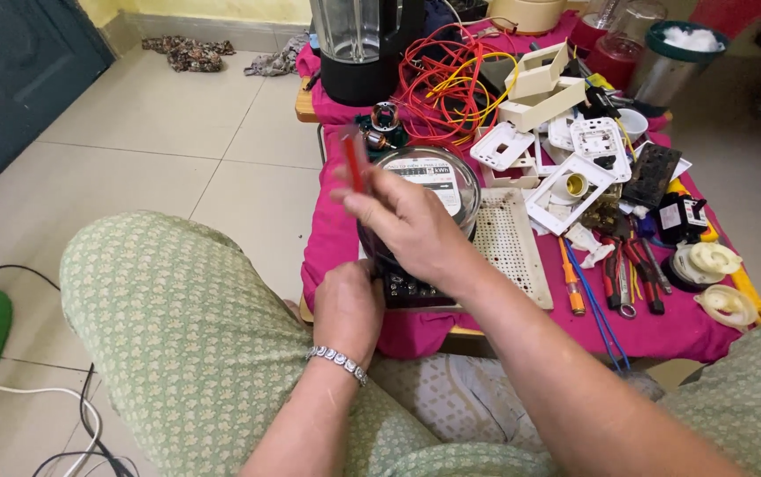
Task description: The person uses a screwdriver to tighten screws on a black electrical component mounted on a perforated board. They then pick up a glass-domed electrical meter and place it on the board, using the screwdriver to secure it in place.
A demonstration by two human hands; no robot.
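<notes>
- My right hand [407, 225] is raised over the table with its fingers pinched around a thin red-handled screwdriver [354, 163]; the tool is blurred and sticks up and to the left out of the fingertips.
- My left hand [347, 309], with a silver link bracelet [338, 362] at the wrist, is curled against the near edge of a round electricity meter with a clear glass dome and black base [438, 181]; I cannot tell how firmly those fingers grip, as they are tucked out of sight.
- The meter sits directly under my right fingers and just beyond my left knuckles, resting on a pink cloth-covered low table [332, 238].
- Its black terminal block [411, 290] lies just right of my left fingers.
- Right of my right hand, touching the meter's side, lies a cream perforated plastic tray [509, 243].
- Further right of that are an orange-handled screwdriver [570, 283], red-handled pliers [641, 269] and white plastic switch plates [566, 190].
- Beyond my right fingertips lie a tangle of red and yellow wires [451, 84] and a black blender base with a clear jug [358, 53].
- A small copper-wound motor part [382, 124] sits just above the screwdriver's tip.
</notes>
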